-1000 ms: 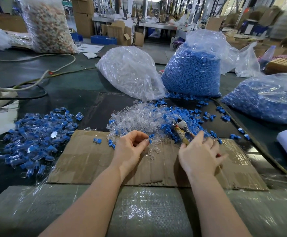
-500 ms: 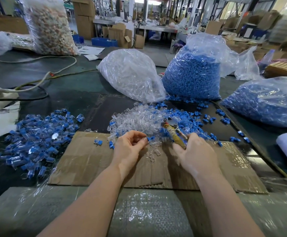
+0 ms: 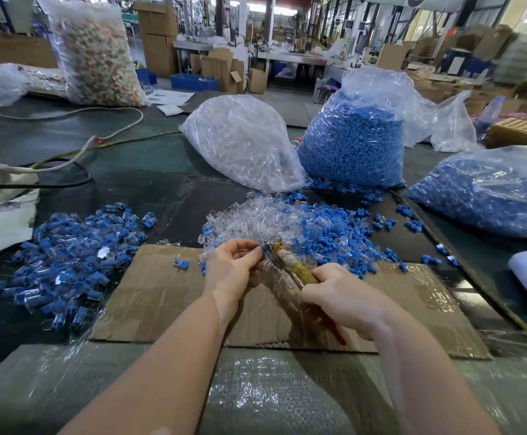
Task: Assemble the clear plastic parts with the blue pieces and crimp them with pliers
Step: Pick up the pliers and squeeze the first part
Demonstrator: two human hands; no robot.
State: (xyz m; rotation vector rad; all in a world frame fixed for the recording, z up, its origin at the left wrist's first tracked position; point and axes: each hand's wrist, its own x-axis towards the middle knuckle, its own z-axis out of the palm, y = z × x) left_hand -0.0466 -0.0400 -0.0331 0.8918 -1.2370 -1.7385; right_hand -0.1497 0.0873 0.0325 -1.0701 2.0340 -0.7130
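Factory floor (bulk parts bags [image 3: 355,142])

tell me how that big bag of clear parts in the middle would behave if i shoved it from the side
The bag of clear parts would probably slump and deform rather than slide as a block, since its thin film is wrinkled and sagging. It likely feels light for its bulk, the pieces looking hollow. Its mouth seems to face the loose pile, so more may spill.

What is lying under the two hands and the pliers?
A taped cardboard sheet lies on the table under the left hand, right hand and pliers. The arms cover part of it.
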